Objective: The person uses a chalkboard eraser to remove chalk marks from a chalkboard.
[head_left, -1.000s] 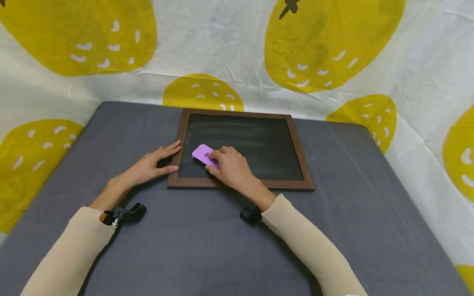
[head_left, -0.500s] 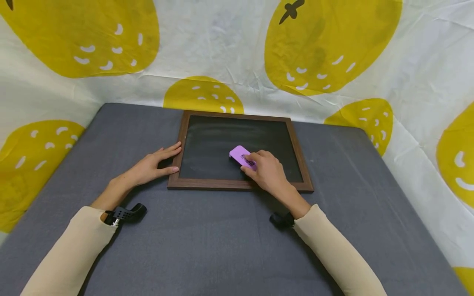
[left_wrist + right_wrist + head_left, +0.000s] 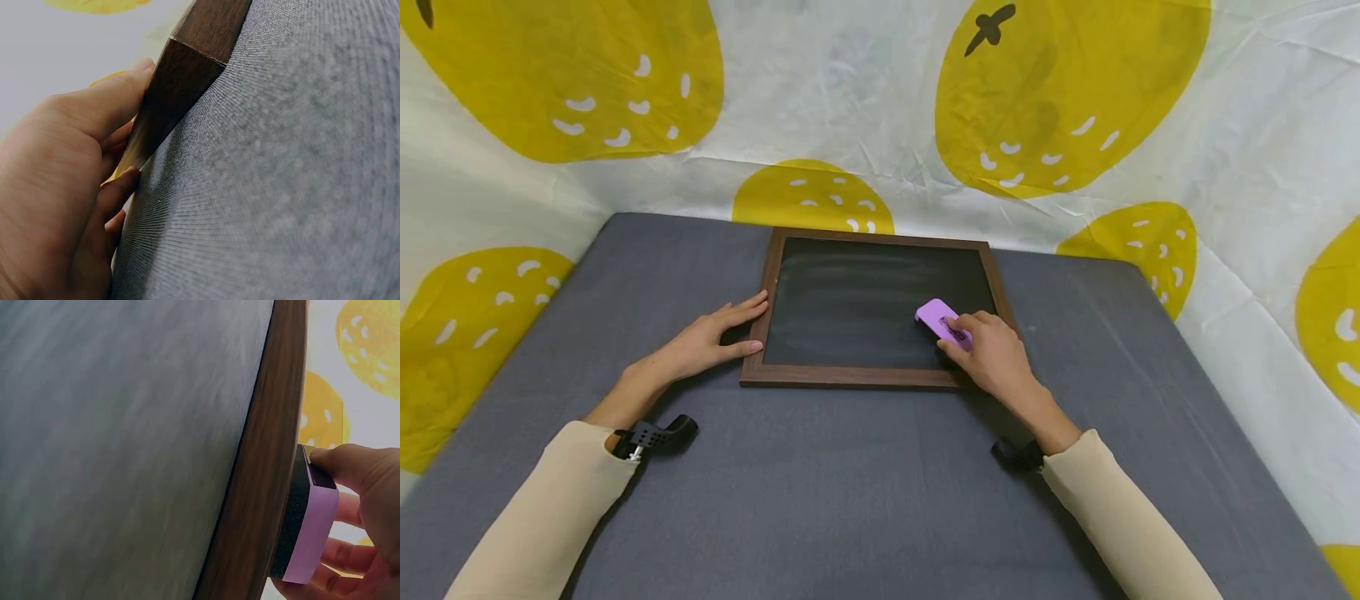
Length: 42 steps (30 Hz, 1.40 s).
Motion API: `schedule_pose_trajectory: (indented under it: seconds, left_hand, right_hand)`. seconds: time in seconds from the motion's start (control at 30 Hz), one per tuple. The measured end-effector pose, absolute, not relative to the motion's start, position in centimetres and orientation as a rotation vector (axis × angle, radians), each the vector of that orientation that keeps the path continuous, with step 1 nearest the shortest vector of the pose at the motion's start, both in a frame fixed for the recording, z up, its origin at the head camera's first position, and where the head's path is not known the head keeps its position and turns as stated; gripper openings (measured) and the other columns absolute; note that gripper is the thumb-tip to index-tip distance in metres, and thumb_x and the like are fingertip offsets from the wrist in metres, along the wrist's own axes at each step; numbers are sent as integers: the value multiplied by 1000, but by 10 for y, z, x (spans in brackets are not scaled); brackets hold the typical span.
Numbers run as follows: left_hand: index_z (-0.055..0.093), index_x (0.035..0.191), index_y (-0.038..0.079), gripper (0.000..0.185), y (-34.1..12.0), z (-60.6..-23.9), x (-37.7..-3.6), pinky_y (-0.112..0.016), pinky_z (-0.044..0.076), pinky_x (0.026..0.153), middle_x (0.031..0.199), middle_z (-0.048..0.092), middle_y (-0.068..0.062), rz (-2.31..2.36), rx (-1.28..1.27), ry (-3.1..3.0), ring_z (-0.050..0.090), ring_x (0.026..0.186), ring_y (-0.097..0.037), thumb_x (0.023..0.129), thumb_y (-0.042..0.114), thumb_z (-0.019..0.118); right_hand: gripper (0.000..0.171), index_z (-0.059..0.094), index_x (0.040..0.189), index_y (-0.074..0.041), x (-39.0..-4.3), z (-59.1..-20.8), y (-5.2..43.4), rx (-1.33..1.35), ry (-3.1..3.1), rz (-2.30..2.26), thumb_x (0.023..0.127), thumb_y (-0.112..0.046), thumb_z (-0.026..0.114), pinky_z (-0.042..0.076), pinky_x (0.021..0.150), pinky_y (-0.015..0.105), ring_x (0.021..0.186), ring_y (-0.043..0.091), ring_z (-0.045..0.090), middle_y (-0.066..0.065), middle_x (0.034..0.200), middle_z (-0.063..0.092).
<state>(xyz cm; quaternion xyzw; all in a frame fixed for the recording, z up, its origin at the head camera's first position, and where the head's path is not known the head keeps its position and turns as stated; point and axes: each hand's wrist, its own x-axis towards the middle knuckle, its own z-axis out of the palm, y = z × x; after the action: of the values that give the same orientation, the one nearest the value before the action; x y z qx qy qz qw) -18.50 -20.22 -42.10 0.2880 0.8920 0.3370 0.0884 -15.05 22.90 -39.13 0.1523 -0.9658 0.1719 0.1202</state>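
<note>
A small blackboard (image 3: 850, 308) in a brown wooden frame lies on the grey cloth. My right hand (image 3: 996, 354) grips a purple board eraser (image 3: 942, 320) over the lower right part of the black surface. Its dark felt underside (image 3: 294, 519) shows in the right wrist view, close behind the frame's near edge (image 3: 256, 450). At the left side of the frame, my left hand (image 3: 700, 342) rests with fingers and thumb spread, the tips on the wood. The left wrist view shows the same hand (image 3: 56, 169) beside a frame corner (image 3: 194, 56).
Grey cloth (image 3: 850, 483) covers the table around the board. Behind and at the sides hangs a white sheet (image 3: 827, 75) with large yellow fruit prints. Each wrist bears a black camera mount, such as the left one (image 3: 658, 433).
My right hand has slid the eraser rightward across the blackboard, from its left part to its right part. The left hand has stayed on the frame.
</note>
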Motion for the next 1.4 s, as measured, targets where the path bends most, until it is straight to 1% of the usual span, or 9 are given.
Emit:
schedule_pose_trajectory:
  seconds: [0.2, 0.37, 0.57, 0.7, 0.8, 0.93, 1.07, 1.27, 1.4]
  left_hand:
    - [28, 152, 12, 72, -203, -420, -187, -61, 9, 109, 159, 15, 0, 1017, 866, 2658, 7, 141, -45, 93, 35, 63]
    - [28, 152, 12, 72, -203, -422, -187, -60, 9, 110, 159, 15, 0, 1018, 868, 2659, 7, 141, -43, 93, 36, 63]
    - [28, 152, 13, 72, -205, -422, -187, -60, 10, 110, 158, 16, 0, 1006, 859, 2669, 8, 141, -44, 93, 36, 63]
    - [28, 152, 13, 72, -205, -420, -186, -61, 9, 109, 158, 16, -1, 1009, 868, 2675, 8, 141, -45, 93, 35, 63]
    - [27, 152, 13, 72, -203, -420, -186, -61, 9, 109, 159, 15, -1, 1001, 876, 2670, 7, 141, -45, 93, 36, 63]
    - [27, 152, 14, 73, -201, -420, -186, -64, 7, 108, 159, 15, -1, 990, 861, 2672, 7, 140, -46, 93, 38, 62]
    - [27, 152, 15, 73, -201, -421, -186, -66, 6, 106, 159, 15, 0, 994, 847, 2675, 7, 140, -47, 93, 38, 62]
    - [30, 151, 12, 71, -202, -422, -185, -57, 9, 111, 158, 17, -1, 1033, 870, 2694, 10, 142, -40, 93, 33, 64]
    - [31, 151, 12, 71, -204, -424, -186, -58, 9, 111, 158, 18, -1, 1036, 872, 2706, 11, 142, -40, 93, 33, 64]
  right_hand:
    - [36, 69, 108, -3, -153, -392, 246, 414, -2823, 488, 84, -29, 75, 48, 65, 52, 83, 33, 59, 16, 98, 65]
    - [34, 70, 108, -3, -156, -391, 259, 375, -2806, 496, 84, -27, 73, 47, 60, 52, 74, 33, 57, 16, 92, 65]
    - [30, 71, 101, 1, -161, -376, 273, 350, -2643, 604, 85, -24, 71, 41, 55, 41, 61, 29, 53, 17, 82, 67]
    - [30, 70, 102, 1, -165, -364, 276, 354, -2627, 610, 86, -24, 71, 38, 54, 37, 60, 28, 50, 16, 81, 66]
    - [32, 70, 104, 1, -168, -360, 277, 337, -2637, 593, 86, -25, 70, 37, 54, 36, 61, 28, 50, 17, 83, 67]
    - [34, 69, 107, 1, -169, -356, 283, 282, -2657, 568, 87, -27, 69, 40, 57, 40, 65, 30, 53, 20, 89, 68]
    - [36, 68, 109, 0, -174, -353, 296, 206, -2668, 541, 87, -28, 68, 45, 62, 49, 70, 35, 56, 22, 93, 67]
    - [41, 65, 113, 0, -185, -356, 318, 26, -2739, 500, 89, -33, 64, 45, 66, 56, 79, 42, 57, 27, 100, 64]
    - [47, 63, 116, 1, -192, -363, 331, -78, -2806, 501, 91, -38, 61, 44, 66, 58, 84, 47, 58, 29, 104, 63]
